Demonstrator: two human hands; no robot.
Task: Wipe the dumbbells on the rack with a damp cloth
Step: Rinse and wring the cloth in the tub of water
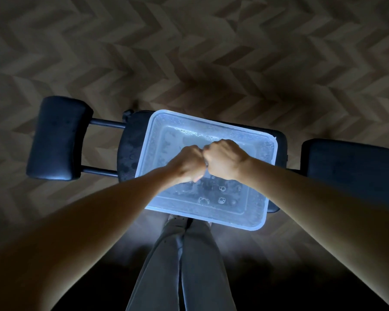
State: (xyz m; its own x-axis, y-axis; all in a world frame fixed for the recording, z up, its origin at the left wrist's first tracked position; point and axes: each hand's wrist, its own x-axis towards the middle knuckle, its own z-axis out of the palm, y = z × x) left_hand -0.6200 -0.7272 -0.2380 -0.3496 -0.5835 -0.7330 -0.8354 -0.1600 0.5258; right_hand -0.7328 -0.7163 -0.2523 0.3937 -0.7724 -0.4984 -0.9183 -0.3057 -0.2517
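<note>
— Well, where is the cloth being held?
— Inside the fists, it is being judged: the left hand [188, 164] at 9 o'clock and the right hand [225, 159] at 3 are being clenched tight, knuckles touching, over the soapy tub [145, 158]. Its long axis is probably being kept 9-to-3.
— And the dumbbells?
— Neither they nor the rack are being shown; the cloth itself is being hidden.

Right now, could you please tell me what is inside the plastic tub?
Shallow water with bubbles covers the tub bottom. The left hand and right hand are fisted together above it; whatever their fingers grip is hidden.
</note>
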